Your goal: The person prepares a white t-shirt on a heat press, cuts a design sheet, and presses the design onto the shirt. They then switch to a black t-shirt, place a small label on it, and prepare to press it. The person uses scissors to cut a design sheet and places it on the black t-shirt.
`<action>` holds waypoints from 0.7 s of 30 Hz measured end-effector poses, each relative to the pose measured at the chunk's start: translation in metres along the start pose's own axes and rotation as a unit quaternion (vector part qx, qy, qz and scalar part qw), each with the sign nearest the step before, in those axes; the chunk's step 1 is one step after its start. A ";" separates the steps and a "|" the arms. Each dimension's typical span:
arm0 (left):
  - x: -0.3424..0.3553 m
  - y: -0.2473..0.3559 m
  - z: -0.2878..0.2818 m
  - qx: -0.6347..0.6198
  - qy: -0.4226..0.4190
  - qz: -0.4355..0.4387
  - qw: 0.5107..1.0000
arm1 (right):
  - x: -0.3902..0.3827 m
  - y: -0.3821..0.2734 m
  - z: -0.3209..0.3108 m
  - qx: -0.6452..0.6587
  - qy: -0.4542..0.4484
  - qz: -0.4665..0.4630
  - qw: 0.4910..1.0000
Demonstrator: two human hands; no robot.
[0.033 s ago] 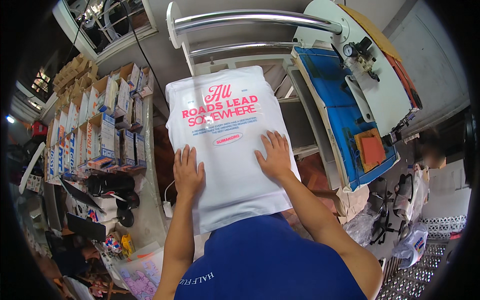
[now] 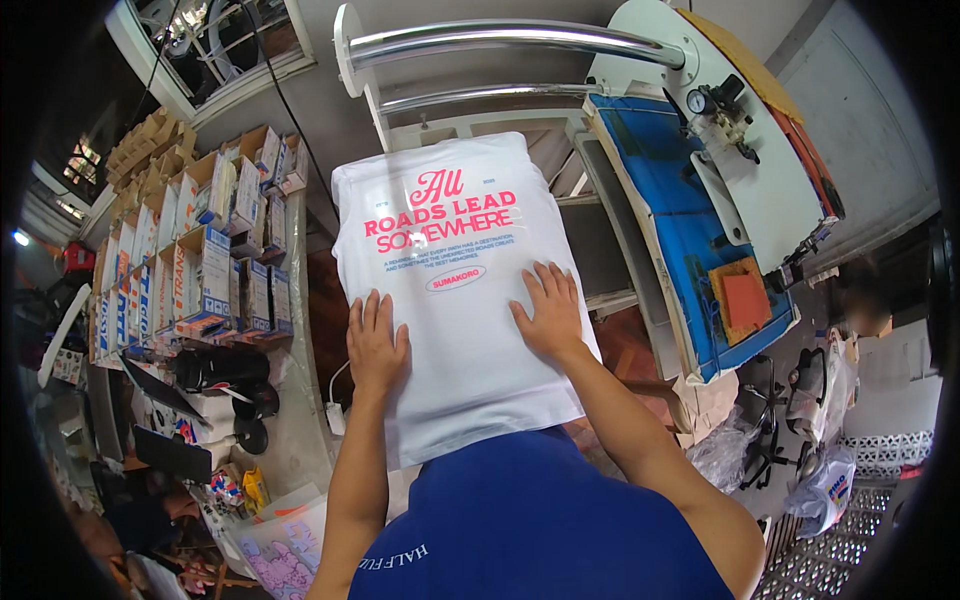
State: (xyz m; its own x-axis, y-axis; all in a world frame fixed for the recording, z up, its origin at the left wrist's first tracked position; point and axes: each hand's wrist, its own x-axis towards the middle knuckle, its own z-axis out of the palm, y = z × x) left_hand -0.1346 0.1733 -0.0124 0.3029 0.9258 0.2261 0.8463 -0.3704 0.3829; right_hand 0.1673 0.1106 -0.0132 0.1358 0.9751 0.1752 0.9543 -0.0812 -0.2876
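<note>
A white T-shirt lies stretched over the platen of a press in front of me, printed with large pink lettering, smaller blue lines and a pink oval, with a glossy sheen across the print. My left hand rests flat on the shirt's left side below the print, fingers out and slightly apart. My right hand lies on the right side beside the oval, fingers spread. Both hands are open and hold nothing.
Chrome bars cross behind the platen. At right are a blue pad with an orange piece and a pressure gauge. Boxes crowd the left table. A blurred person appears far right, another person's arm low left.
</note>
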 end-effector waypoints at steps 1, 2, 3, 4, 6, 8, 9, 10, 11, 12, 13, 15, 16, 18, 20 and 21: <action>0.002 -0.001 0.000 -0.003 0.004 0.002 1.000 | 0.002 0.000 0.000 -0.001 0.008 0.002 1.000; 0.009 -0.003 0.000 -0.009 -0.001 -0.005 1.000 | 0.009 0.001 -0.001 -0.002 0.017 0.003 1.000; 0.013 -0.005 -0.001 0.006 0.001 0.010 1.000 | 0.014 0.001 -0.002 -0.004 -0.005 0.021 1.000; 0.020 -0.008 -0.003 0.019 -0.013 0.011 1.000 | 0.021 0.002 -0.004 -0.013 -0.006 0.013 1.000; 0.036 -0.018 -0.005 0.038 -0.024 0.016 0.999 | 0.043 0.011 -0.010 -0.049 -0.027 0.003 0.998; 0.064 -0.035 -0.004 0.020 -0.051 -0.015 0.998 | 0.077 0.027 -0.015 0.002 -0.067 0.046 0.997; 0.081 -0.048 -0.002 -0.031 -0.042 -0.082 0.995 | 0.092 0.039 -0.016 0.015 -0.029 0.065 0.997; 0.098 -0.062 -0.001 -0.091 0.010 -0.104 0.990 | 0.109 0.051 -0.016 0.034 0.017 0.080 0.996; 0.114 -0.077 0.002 -0.145 0.022 -0.194 0.970 | 0.124 0.062 -0.014 0.065 0.024 0.134 0.989; 0.127 -0.092 0.005 -0.198 0.044 -0.262 0.944 | 0.138 0.073 -0.011 0.099 0.027 0.195 0.976; 0.139 -0.107 0.008 -0.250 0.065 -0.327 0.909 | 0.152 0.083 -0.006 0.129 0.031 0.263 0.956; 0.153 -0.125 0.015 -0.459 -0.044 -0.396 0.794 | 0.177 0.098 0.007 0.397 -0.046 0.386 0.831; 0.155 -0.131 0.020 -0.526 -0.050 -0.413 0.742 | 0.186 0.104 0.013 0.513 -0.085 0.440 0.732; 0.157 -0.138 0.024 -0.598 -0.042 -0.408 0.688 | 0.197 0.116 0.023 0.553 -0.096 0.383 0.734; 0.155 -0.143 0.027 -0.622 -0.020 -0.360 0.696 | 0.203 0.126 0.030 0.607 -0.107 0.348 0.706; 0.154 -0.147 0.029 -0.629 -0.023 -0.359 0.689 | 0.205 0.131 0.032 0.641 -0.113 0.341 0.678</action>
State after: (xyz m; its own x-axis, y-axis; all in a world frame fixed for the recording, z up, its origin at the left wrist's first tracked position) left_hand -0.1995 0.3724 -0.0597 0.0423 0.8955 -0.4431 -0.2558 0.4385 0.8616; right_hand 0.3119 0.3067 -0.0451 0.2463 0.8191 -0.5181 -0.3465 -0.4248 -0.8363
